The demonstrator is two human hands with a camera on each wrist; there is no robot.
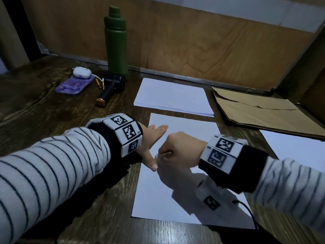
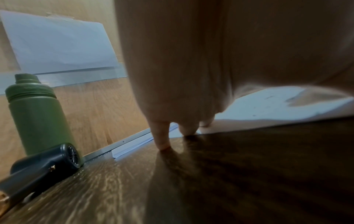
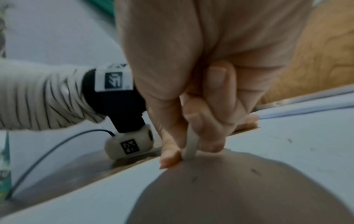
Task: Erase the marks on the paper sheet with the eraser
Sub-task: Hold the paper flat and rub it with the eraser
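A white paper sheet (image 1: 184, 187) lies on the dark wooden table (image 1: 52, 106) in front of me. My left hand (image 1: 153, 138) lies flat across the sheet's left edge with fingers straight, pressing it down. My right hand (image 1: 177, 148) is curled into a fist just right of it. In the right wrist view its thumb and fingers (image 3: 203, 125) pinch a thin white eraser (image 3: 190, 145), whose lower end touches the paper (image 3: 287, 151). A few short faint pencil marks (image 3: 255, 172) show on the sheet near the eraser.
A stack of white paper (image 1: 174, 97) lies behind the sheet, a brown envelope (image 1: 260, 110) to the right. A green bottle (image 1: 116, 41), a black tool (image 1: 112, 85), a phone with an earbud case (image 1: 75, 81) and a pencil (image 1: 98, 83) sit far left. A wooden wall (image 1: 193, 41) backs the table.
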